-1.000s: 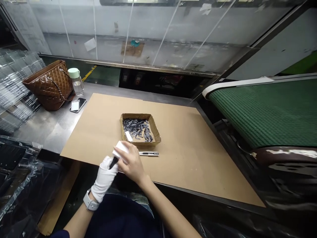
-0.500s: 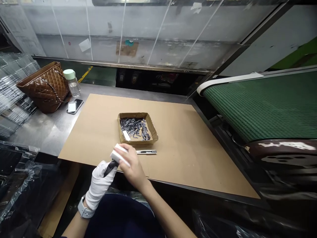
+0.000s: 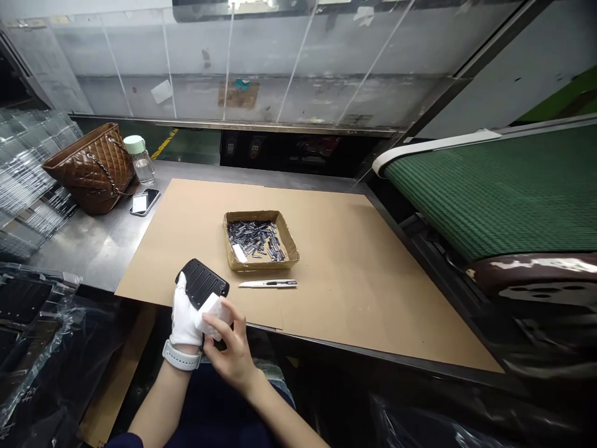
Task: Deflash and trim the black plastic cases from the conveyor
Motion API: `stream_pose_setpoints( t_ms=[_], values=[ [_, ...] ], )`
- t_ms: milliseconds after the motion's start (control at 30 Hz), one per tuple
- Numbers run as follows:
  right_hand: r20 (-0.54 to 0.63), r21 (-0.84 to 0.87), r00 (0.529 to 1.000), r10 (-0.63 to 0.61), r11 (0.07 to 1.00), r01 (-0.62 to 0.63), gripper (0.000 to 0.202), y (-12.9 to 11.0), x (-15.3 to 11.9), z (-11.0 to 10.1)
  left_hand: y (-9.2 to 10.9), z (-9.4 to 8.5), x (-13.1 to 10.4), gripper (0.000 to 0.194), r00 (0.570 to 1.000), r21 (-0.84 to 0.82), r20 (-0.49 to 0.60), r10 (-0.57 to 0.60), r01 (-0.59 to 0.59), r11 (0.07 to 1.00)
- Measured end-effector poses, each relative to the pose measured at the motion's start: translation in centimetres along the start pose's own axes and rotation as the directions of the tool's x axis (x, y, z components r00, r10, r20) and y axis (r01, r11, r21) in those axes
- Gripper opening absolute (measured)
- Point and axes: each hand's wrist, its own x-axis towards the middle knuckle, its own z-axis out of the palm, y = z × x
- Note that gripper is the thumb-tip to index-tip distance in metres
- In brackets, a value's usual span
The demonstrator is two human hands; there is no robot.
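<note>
My left hand [image 3: 185, 317], in a white glove, grips a black ribbed plastic part [image 3: 203, 281] with rounded corners, its broad face turned up. My bare right hand [image 3: 233, 348] pinches a white block [image 3: 214, 314], which looks like a sponge or wiping pad, against the near end of that part. Just beyond my hands lies a white utility knife [image 3: 268, 284] on the cardboard sheet [image 3: 354, 280]. Behind the knife stands a shallow box [image 3: 263, 266] wrapped in brown tape. It holds many small dark metallic pieces [image 3: 255, 236] and a small white piece.
At the left of the metal table are a brown quilted handbag [image 3: 96, 168], a bottle with a pale green lid [image 3: 138, 158] and a phone [image 3: 145, 202]. Clear plastic trays [image 3: 32, 168] are stacked far left. A green conveyor belt [image 3: 494, 193] runs along the right.
The black part has turned from edge-on to face up. My right hand and the white block have moved down toward its near end. The view has shifted slightly.
</note>
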Motion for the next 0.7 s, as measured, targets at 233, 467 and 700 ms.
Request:
stream_pose_setpoints(
  t_ms=[233,467,700],
  values=[
    [0.012,-0.137,0.995,-0.099,0.986,0.1,0.061,2.1,0.4,-2.0,-1.1,1.7,-0.1,0.028,0.994,-0.141,0.004,-0.107,0.107,0.984],
    [0.052,0.044,0.999,-0.007,0.999,0.005,0.051,2.2,1.7,-3.3,-0.4,1.2,-0.8,0.024,0.991,-0.033,-0.014,-0.132,0.131,0.991],
    [0.008,0.214,0.933,0.359,0.911,-0.352,0.038,3.5,4.1,-6.0,-1.0,0.9,-2.5,0.027,0.919,0.679,0.239,0.314,-0.389,0.622]
  ],
)
